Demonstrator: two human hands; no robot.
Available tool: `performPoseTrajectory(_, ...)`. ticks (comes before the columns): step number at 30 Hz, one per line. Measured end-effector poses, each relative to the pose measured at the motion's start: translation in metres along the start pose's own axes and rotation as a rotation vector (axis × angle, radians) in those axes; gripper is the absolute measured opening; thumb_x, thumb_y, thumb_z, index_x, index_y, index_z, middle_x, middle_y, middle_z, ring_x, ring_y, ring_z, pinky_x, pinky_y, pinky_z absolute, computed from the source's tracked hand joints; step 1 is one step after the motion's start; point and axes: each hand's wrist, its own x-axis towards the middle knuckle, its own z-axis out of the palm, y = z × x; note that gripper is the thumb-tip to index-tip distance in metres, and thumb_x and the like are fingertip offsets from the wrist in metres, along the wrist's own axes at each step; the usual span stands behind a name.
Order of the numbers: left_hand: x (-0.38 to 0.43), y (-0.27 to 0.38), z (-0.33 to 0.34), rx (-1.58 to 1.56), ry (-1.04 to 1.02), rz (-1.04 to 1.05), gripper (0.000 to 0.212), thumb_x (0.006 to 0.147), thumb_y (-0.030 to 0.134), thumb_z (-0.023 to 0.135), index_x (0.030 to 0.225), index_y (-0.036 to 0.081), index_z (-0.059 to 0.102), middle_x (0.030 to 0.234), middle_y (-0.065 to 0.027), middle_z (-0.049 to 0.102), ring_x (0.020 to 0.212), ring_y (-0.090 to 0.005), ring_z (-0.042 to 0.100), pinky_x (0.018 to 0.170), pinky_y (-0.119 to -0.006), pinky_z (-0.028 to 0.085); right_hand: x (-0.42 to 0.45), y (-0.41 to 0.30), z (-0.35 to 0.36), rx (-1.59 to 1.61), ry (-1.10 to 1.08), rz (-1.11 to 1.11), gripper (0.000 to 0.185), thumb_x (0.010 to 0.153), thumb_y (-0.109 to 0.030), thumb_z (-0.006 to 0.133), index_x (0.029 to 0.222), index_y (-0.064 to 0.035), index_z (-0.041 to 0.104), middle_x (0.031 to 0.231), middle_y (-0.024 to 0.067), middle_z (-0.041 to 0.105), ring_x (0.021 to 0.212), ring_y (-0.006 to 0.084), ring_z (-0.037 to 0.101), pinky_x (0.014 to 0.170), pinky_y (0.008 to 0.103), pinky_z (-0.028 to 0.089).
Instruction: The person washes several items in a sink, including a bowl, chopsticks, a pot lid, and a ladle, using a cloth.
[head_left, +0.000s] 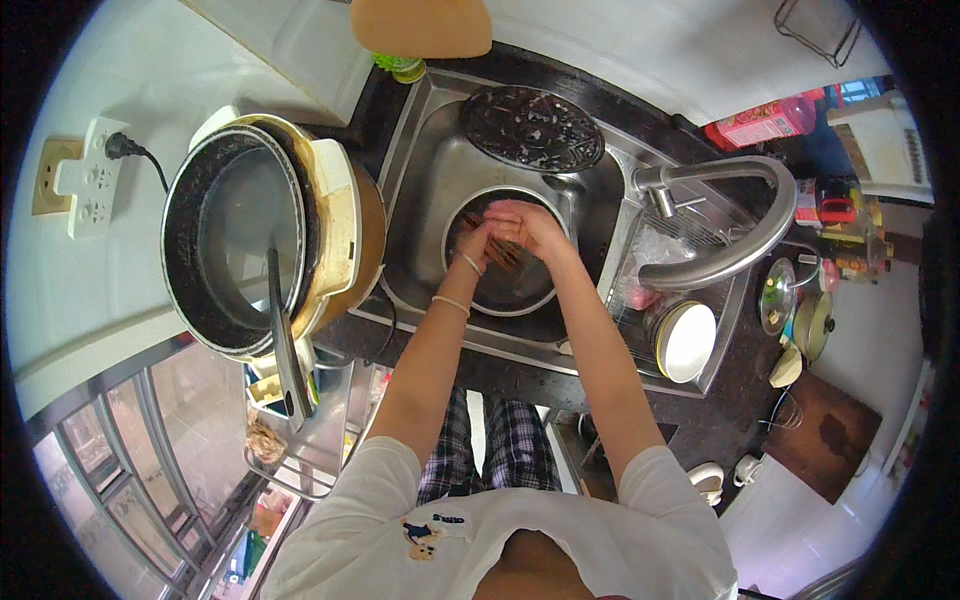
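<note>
A round metal-rimmed pan (517, 309) stands in the stainless steel sink (427, 172). Over its middle, my left hand (474, 244) and my right hand (525, 225) are pressed together around a bundle of thin brown sticks, perhaps chopsticks (504, 255). The bundle's ends poke out below my fingers, slightly blurred. Bands circle my left wrist. A dark perforated oval plate or rack (532, 129) leans at the sink's far side, just beyond the pan. Part of the pan's inside is hidden by my hands.
A curved metal faucet (780, 202) arches over the drainboard, where stacked bowls (686, 341) and a plastic bag (660, 251) sit. At left, a large pot (184, 300) holds cloudy liquid and a dark-handled utensil (285, 367). A power strip (96, 180) is on the wall; a cutting board (825, 435) lies right.
</note>
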Motion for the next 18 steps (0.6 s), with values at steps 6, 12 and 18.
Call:
performPoseTrajectory(6, 0.019, 0.001, -0.030, 0.233, 0.041, -0.116, 0.036, 0.072, 0.029, 0.063, 0.100, 0.009, 0.052, 0.094, -0.0066, 0.055, 0.082, -0.0212, 0.053, 0.068, -0.044, 0.042, 0.053, 0.069, -0.037, 0.467, 0.327, -0.035, 0.027, 0.087, -0.015, 0.039, 0.106, 0.0014, 0.048, 0.104, 0.0139, 0.054, 0.095, 0.0235, 0.053, 0.081, 0.0331, 0.043)
performPoseTrajectory(12, 0.024, -0.019, 0.002, 0.299, 0.257, 0.011, 0.023, 0.070, 0.026, 0.064, 0.082, 0.007, 0.060, 0.077, -0.0059, 0.058, 0.070, -0.0221, 0.055, 0.062, -0.042, 0.045, 0.047, 0.086, -0.094, 0.482, 0.679, -0.171, 0.029, 0.087, -0.018, 0.040, 0.107, 0.0013, 0.048, 0.105, 0.0141, 0.054, 0.096, 0.0265, 0.053, 0.085, 0.0365, 0.041)
performPoseTrajectory(18, 0.033, -0.012, -0.046, 0.043, 0.073, 0.023, 0.033, 0.075, 0.021, 0.060, 0.101, 0.003, 0.050, 0.085, -0.0078, 0.058, 0.074, -0.0210, 0.055, 0.061, -0.038, 0.047, -0.010, 0.018, 0.024, 0.309, -0.167, -0.023, 0.027, 0.085, -0.017, 0.043, 0.104, 0.0010, 0.051, 0.099, 0.0141, 0.057, 0.089, 0.0289, 0.056, 0.080, 0.0381, 0.046)
